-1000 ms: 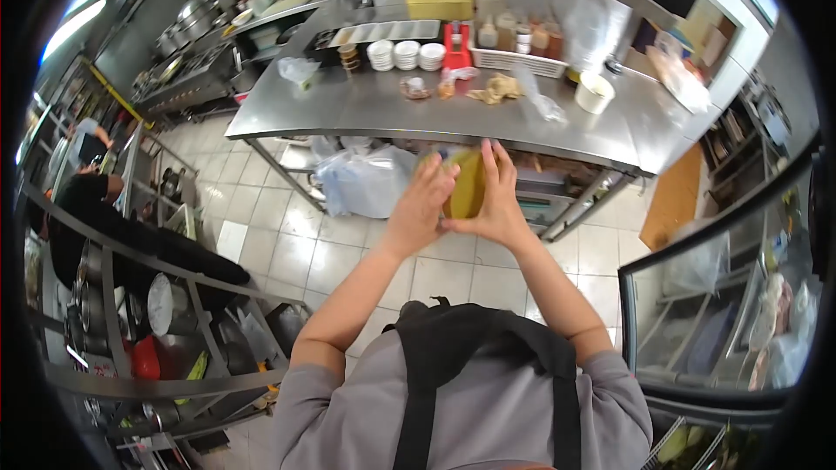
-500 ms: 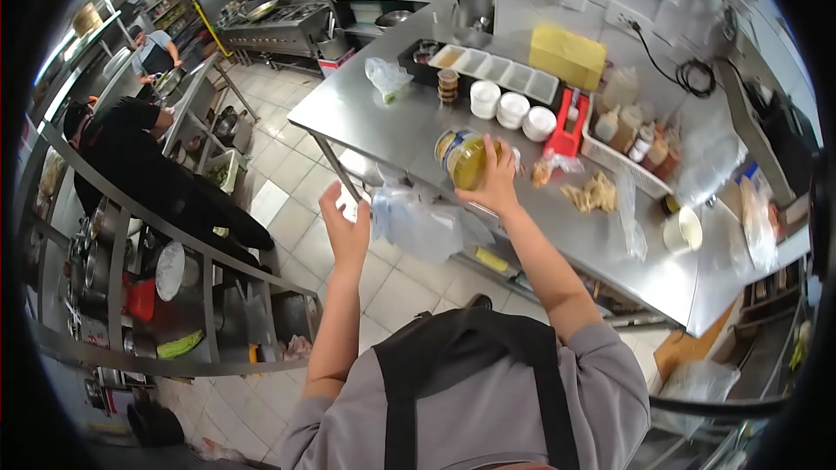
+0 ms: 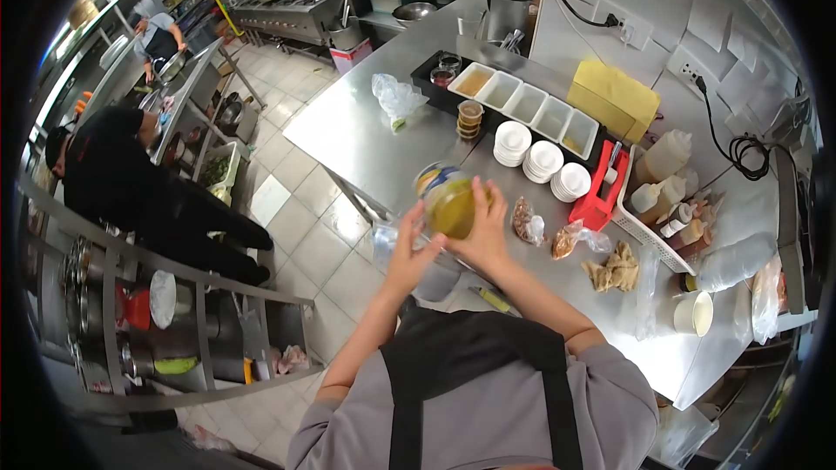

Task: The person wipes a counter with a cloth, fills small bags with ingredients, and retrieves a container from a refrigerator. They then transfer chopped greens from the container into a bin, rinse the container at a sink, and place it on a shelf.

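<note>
While the right hand (image 3: 482,233), the nearer one, clasps a clear, rounded jar (image 3: 449,209) with yellow-green contents, the left hand (image 3: 407,254) sits at its eight o'clock, fingers spread, contact unclear. The jar's long axis seems tilted from eleven to five o'clock, near the grey steel worktop (image 3: 392,155); stacked white round bowls (image 3: 542,161) stand at two o'clock.

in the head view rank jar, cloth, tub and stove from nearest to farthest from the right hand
1. Jar, held in the right hand
2. Cloth, to its right, on the counter
3. Tub, farther right, same counter
4. Stove, far upper left
</note>
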`<action>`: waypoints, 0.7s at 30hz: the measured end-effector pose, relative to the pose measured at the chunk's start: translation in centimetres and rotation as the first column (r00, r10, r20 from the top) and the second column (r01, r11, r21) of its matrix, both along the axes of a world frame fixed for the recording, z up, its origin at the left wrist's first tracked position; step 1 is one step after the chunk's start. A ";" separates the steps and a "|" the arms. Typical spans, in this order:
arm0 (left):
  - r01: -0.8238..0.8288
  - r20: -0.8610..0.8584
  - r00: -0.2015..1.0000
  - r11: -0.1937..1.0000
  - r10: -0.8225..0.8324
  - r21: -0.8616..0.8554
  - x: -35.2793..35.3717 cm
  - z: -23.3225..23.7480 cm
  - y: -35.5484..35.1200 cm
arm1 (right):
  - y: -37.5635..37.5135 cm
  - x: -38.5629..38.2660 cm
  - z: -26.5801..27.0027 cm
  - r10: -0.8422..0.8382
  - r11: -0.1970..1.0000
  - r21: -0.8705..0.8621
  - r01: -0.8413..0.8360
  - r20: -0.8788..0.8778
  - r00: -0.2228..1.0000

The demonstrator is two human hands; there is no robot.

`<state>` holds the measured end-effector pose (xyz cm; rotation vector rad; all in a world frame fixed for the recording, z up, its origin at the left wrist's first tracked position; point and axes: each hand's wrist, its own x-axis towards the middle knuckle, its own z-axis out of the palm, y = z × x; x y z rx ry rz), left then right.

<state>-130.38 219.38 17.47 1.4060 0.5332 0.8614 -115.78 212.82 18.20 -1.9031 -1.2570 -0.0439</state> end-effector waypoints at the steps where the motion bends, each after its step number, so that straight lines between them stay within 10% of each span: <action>1: 0.013 0.001 1.000 1.000 -0.013 0.000 0.4 -0.1 1.1 | 0.3 -0.5 -0.5 0.137 0.991 0.036 -0.133 -0.168 0.976; 3: -0.079 -0.338 0.859 0.753 0.384 0.654 0.7 -0.4 3.2 | 0.8 -0.9 -1.1 0.330 0.944 0.145 -0.297 -0.339 0.881; 4: -0.066 -0.338 0.865 0.752 0.370 0.656 0.7 -0.3 4.8 | 1.5 -0.4 -1.4 0.315 0.948 0.148 -0.281 -0.339 0.886; 6: 0.000 -0.374 0.842 0.693 0.389 0.721 0.4 -0.1 8.4 | 2.8 0.5 -2.1 0.355 0.907 0.329 -0.261 -0.933 0.056; 7: 0.007 -0.357 0.852 0.674 0.382 0.738 0.5 0.2 9.9 | 3.2 0.5 -1.5 0.408 0.875 0.403 -0.270 -0.912 -0.037; 11: 0.238 -0.448 0.842 0.538 0.300 0.808 0.9 2.4 15.3 | 6.6 3.2 -3.3 0.397 0.889 0.281 -0.361 -0.867 0.303; 14: 0.378 -0.386 0.914 0.619 -0.129 0.689 1.4 6.2 17.8 | 8.1 4.1 -2.3 0.207 0.969 0.246 -0.027 -0.743 0.636; 16: 0.441 -0.308 0.890 0.466 -0.336 0.767 2.3 8.3 18.8 | 7.9 2.7 -0.5 0.466 0.854 0.515 -0.072 -0.819 -0.335; 17: 0.449 -0.304 0.883 0.454 -0.357 0.770 3.0 8.4 19.4 | 8.5 1.7 -0.6 0.579 0.714 0.698 -0.048 -0.628 -0.520; 21: 0.393 -0.233 0.849 0.273 -0.474 0.878 5.9 8.9 20.0 | 8.1 1.7 -1.4 0.651 0.739 0.673 0.027 -0.704 -0.282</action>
